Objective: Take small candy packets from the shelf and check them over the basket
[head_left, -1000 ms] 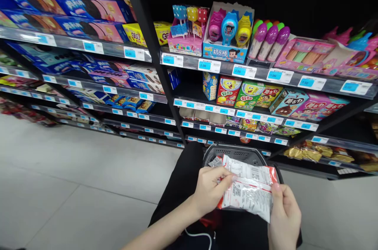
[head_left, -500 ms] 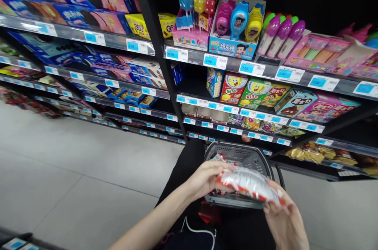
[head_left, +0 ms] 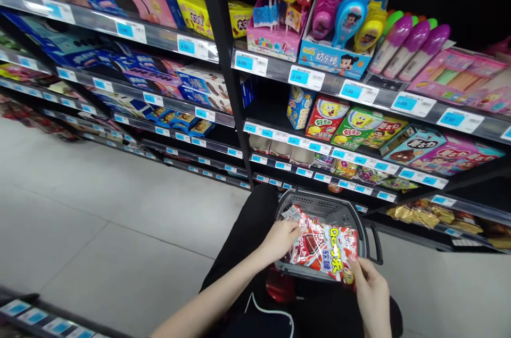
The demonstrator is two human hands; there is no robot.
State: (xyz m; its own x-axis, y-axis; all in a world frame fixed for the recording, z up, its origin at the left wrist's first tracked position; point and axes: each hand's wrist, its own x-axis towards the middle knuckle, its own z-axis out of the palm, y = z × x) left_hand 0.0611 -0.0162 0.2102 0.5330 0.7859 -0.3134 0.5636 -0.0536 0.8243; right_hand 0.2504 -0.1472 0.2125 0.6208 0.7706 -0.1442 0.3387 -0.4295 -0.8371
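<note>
A red and white bag of gummy candy (head_left: 324, 248) is stretched between my hands, its printed front facing up. My left hand (head_left: 281, 239) is closed at the bag's left end, and my right hand (head_left: 369, 280) pinches its lower right corner. Beneath the bag is a grey plastic shopping basket (head_left: 361, 221), with its black handle (head_left: 375, 245) at the right side. Another red and white packet (head_left: 293, 213) shows partly at the basket's upper left; the bag and my hands hide the rest of what lies inside.
Black shelving with price tags stands ahead, holding cookie boxes (head_left: 131, 2) at left, dice-topped lollipops (head_left: 271, 34), toy candies (head_left: 343, 34) and snack boxes (head_left: 327, 117). Gold-wrapped packets (head_left: 419, 213) lie low at right. A white cord (head_left: 271, 314) hangs near my lap.
The bag has turned over from its pale back to its colourful front, lying flatter above the basket. My right hand has shifted slightly left. The view has moved closer to the shelves.
</note>
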